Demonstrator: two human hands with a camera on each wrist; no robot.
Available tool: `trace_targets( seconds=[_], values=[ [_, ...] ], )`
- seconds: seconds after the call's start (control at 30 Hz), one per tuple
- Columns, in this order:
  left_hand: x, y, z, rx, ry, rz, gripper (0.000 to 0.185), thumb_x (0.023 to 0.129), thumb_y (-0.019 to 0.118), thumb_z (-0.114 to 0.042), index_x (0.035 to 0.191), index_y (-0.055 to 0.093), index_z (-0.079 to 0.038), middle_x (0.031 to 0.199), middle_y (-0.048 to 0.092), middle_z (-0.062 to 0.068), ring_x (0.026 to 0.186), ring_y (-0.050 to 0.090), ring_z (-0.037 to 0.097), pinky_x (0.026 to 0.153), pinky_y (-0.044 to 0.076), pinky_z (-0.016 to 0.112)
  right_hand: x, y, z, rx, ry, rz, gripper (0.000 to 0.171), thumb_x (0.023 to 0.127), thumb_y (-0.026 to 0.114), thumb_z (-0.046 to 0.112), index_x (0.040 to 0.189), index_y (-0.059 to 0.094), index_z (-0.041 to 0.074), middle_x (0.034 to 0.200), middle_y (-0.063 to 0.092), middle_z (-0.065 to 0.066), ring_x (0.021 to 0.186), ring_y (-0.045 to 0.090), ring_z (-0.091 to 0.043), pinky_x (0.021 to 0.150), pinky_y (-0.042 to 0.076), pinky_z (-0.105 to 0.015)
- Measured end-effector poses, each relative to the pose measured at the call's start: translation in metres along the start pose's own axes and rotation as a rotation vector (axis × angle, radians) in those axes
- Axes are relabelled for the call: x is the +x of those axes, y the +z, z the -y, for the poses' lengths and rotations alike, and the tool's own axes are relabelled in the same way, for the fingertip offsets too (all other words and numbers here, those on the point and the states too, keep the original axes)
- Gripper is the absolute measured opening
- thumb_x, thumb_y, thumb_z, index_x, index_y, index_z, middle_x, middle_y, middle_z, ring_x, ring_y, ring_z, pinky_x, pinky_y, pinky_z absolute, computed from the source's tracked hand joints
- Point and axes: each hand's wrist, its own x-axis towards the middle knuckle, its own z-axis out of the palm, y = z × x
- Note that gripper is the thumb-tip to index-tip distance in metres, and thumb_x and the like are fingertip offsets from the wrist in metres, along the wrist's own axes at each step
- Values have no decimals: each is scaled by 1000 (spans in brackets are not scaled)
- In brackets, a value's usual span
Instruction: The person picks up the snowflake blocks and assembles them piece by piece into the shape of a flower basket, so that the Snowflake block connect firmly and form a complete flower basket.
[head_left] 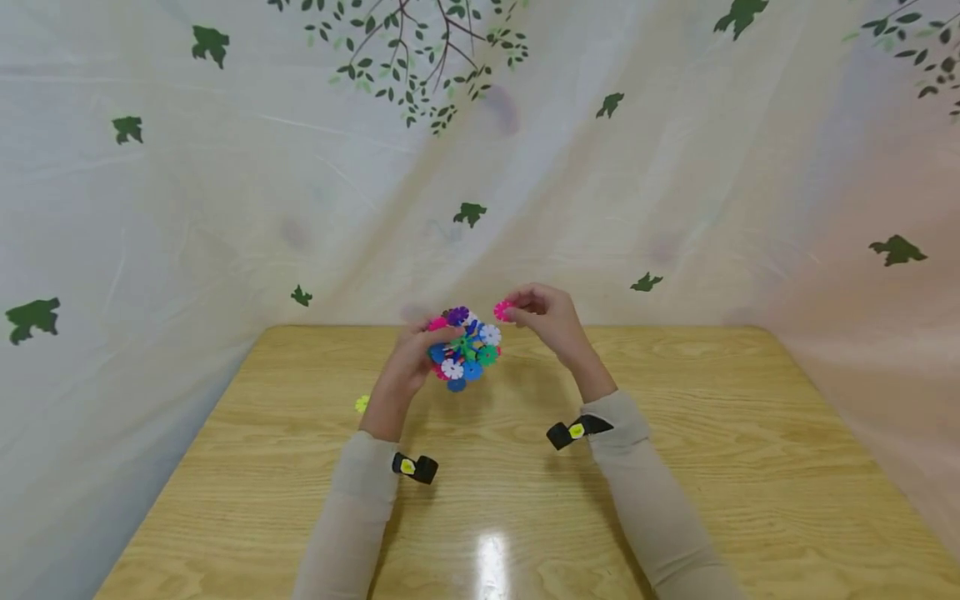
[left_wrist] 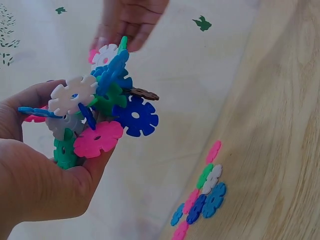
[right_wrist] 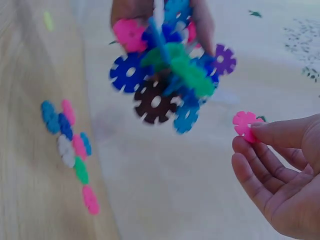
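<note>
Pink plastic disc [head_left: 502, 311] pinched in my right hand's [head_left: 551, 321] fingertips sits just right of the snowflake-disc cluster [head_left: 463, 348] — held up over the wooden table [head_left: 675, 467] by my left hand's [head_left: 408, 367] curled fingers — a small gap between them.

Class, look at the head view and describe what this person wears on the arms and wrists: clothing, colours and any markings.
Both arms wear long, close-fitting beige sleeves, the left sleeve and right sleeve ending at the wrists. Each wrist carries a small black device with a yellow-green spot: the left wrist device and the right wrist device. The left hand and right hand are bare, with no gloves.
</note>
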Motion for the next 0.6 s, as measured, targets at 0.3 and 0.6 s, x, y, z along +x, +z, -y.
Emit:
trace_targets(
  seconds=[0.3, 0.6],
  values=[
    [4, 3, 3, 59, 8, 8, 14, 91, 73, -13, 103, 65, -10, 91, 72, -1, 81, 70, 14, 74, 61, 27, 4, 15, 7, -73, -117, -17, 15, 95, 72, 8, 106, 73, -1, 99, 74, -19, 84, 70, -21, 74, 59, -23],
    [8, 7, 4, 66, 14, 9, 20, 91, 73, -12, 110, 67, -9, 97, 72, -1, 83, 71, 14, 76, 61, 27, 5, 19, 2, -112, -125, -11, 12, 94, 73, 7, 104, 75, 1, 97, 76, -17, 85, 72, -23, 73, 58, -24]
  ],
)
